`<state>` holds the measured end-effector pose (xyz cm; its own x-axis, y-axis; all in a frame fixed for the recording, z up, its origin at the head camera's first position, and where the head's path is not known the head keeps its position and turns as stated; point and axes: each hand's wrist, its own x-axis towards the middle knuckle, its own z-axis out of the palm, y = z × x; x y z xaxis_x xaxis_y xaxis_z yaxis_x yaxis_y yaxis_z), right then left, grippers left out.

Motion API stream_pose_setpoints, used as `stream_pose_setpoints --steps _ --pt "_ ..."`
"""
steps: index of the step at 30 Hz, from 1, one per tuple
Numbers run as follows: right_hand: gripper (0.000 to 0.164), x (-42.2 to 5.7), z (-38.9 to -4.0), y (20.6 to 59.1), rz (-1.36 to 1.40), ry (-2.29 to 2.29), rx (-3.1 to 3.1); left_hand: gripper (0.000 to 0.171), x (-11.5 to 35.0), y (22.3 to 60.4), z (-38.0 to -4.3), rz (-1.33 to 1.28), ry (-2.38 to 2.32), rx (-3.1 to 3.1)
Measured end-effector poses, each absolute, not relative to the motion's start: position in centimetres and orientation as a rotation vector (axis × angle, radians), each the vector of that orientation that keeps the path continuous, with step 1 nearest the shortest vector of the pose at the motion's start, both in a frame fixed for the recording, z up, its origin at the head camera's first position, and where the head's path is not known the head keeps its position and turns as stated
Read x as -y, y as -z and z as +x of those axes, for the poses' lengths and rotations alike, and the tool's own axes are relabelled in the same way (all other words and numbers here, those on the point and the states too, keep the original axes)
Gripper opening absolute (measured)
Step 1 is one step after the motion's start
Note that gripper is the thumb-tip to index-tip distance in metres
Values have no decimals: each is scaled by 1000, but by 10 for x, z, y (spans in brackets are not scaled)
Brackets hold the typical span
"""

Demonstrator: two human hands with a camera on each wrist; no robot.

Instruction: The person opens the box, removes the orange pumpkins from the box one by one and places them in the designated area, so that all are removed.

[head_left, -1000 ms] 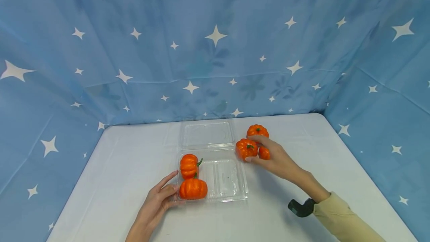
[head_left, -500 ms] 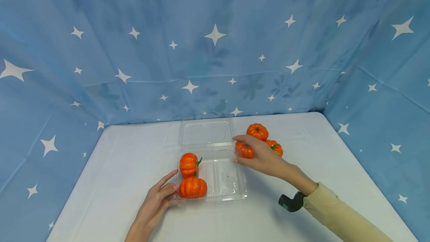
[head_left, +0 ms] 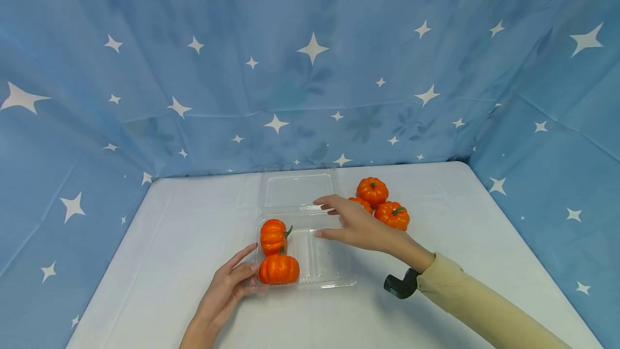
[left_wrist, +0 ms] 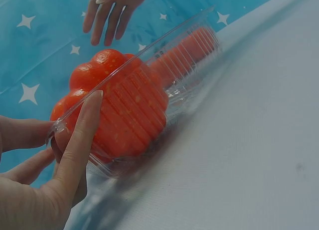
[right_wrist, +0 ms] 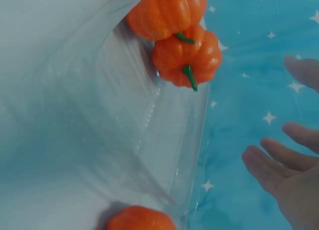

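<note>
Two small orange pumpkins, one with its stem pointing right (head_left: 273, 237) and a nearer one (head_left: 279, 269), sit in the left part of a clear plastic clamshell box (head_left: 334, 285). My left hand (head_left: 224, 291) holds the box's left rim; the left wrist view shows the thumb (left_wrist: 82, 135) against its outer wall. Over the box's right part hovers my right hand (head_left: 360, 225), fingers spread and holding nothing. Behind that hand, a third pumpkin (head_left: 360, 203) is partly hidden. The right wrist view shows the right hand (right_wrist: 289, 175) apart from the pumpkins.
To the right of the box, two more pumpkins, a far one (head_left: 372, 192) and a nearer one (head_left: 393, 215), rest on the white table (head_left: 460, 230). The box's lid (head_left: 297, 190) lies folded back. A blue starry curtain (head_left: 310, 90) surrounds the table's back and sides.
My right hand has moved left, from around the pumpkin beside the box to above the box's right part, with nothing in it. The left hand stays on the rim.
</note>
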<state>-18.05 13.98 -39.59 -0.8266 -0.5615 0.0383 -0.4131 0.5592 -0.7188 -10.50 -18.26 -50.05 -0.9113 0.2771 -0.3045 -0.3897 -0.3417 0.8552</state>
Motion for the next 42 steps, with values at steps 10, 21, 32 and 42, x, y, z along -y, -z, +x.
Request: stream_pose_setpoints --steps 10,21,32,42 --pt "66 -120 -186 400 -815 1015 -2548 70 182 499 -105 -146 -2289 -1488" --pt "66 -105 -190 410 -829 905 -2494 67 182 501 -106 -156 -2266 -1527" --pt "64 -86 -198 426 -783 826 -2441 67 182 501 -106 -156 -2269 -1526" --pt "64 -71 -204 431 -696 730 -2457 67 183 501 -107 -130 -2269 -1525"
